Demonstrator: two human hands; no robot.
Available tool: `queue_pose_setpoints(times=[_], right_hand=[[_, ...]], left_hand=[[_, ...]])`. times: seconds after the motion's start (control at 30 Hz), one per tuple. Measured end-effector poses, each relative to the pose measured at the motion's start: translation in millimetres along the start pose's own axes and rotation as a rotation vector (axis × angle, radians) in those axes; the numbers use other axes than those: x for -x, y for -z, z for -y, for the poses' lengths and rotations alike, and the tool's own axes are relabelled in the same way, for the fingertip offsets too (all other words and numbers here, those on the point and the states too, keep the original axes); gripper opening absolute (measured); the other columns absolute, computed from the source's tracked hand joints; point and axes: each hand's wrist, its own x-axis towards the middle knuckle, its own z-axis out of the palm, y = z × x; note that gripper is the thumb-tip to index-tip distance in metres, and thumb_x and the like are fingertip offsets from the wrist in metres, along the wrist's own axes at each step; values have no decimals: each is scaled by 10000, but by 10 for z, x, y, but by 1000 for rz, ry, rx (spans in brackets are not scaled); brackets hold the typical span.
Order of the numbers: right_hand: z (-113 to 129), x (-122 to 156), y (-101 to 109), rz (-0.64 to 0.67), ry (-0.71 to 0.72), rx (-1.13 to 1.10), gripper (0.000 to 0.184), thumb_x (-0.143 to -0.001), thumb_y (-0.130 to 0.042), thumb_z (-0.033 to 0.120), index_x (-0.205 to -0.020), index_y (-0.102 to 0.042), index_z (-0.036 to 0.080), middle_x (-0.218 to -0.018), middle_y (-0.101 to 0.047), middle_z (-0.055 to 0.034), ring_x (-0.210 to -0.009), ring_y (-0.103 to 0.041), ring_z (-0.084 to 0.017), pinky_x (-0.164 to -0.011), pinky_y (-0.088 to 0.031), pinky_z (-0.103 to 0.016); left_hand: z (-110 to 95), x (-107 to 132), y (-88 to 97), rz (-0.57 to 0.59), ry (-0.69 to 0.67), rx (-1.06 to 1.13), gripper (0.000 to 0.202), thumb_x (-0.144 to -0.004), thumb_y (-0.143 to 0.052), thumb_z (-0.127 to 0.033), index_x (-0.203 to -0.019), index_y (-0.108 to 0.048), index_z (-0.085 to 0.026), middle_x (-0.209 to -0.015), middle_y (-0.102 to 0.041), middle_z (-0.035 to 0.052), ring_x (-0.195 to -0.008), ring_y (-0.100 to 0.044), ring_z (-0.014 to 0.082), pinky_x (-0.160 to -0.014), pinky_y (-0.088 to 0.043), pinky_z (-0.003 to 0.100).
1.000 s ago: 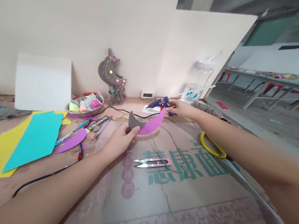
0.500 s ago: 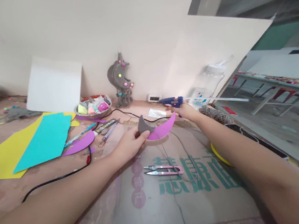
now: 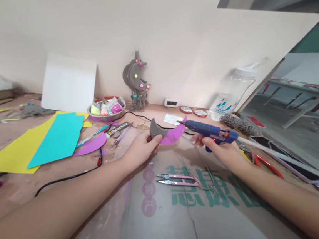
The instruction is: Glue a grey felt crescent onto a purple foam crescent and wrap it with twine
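My left hand [image 3: 141,149] pinches a purple crescent-shaped foam piece [image 3: 174,135] with a grey felt piece [image 3: 155,129] on its left end, held just above the table. My right hand [image 3: 220,151] grips a blue hot glue gun [image 3: 211,131] by its handle. The gun's nozzle points left and sits right at the crescent's right tip. A glue stick pokes out of the gun's back toward the right.
Pink thread snips [image 3: 177,179] lie on the printed sheet below my hands. Yellow [image 3: 12,153] and teal [image 3: 59,139] foam sheets lie left, with a bowl of coloured bits [image 3: 106,109], pens and a black cable [image 3: 67,177]. A finished moon ornament [image 3: 136,79], plastic jar [image 3: 231,91] and twine [image 3: 240,124] stand behind.
My right hand lifted the glue gun from the back of the table and brought it forward to the crescent's tip. The view shifted left; my left hand kept holding the crescent.
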Motion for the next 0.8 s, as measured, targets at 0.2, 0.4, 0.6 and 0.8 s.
queue_pose_setpoints(times=[0.2, 0.4, 0.6, 0.8], right_hand=[[-57, 85, -103, 60, -38, 146, 327, -821, -462, 488, -780, -666, 236, -786, -701, -7, -801, -643, -214, -805, -488, -345], [-3, 101, -147, 33, -73, 153, 319, -768, -503, 526, -715, -642, 245, -764, -697, -7, -767, -646, -217, -730, -516, -336], [18, 112, -172, 52, -100, 155, 351, -771, -503, 538, -731, -660, 227, -801, -705, -13, -791, -652, -216, -733, -521, -334], [45, 111, -182, 43, -140, 187, 347, -760, -517, 542, -742, -664, 228, -771, -706, -13, -775, -660, -229, -725, -531, -336]], left_hand=[[17, -13, 18, -7, 5, -59, 305, -836, -492, -453, -702, -419, -189, -521, -452, -56, -401, -384, 63, -380, -281, 188], [-6, 1, 10, -1, 16, -55, 313, -830, -493, -457, -686, -422, -188, -503, -429, -62, -384, -367, 61, -360, -266, 187], [-24, 5, -1, -14, 5, -58, 317, -819, -513, -453, -678, -435, -180, -499, -434, -61, -388, -370, 58, -367, -267, 184], [-22, 2, 13, -4, 6, -55, 310, -828, -505, -443, -679, -430, -182, -495, -431, -63, -383, -369, 60, -365, -267, 190]])
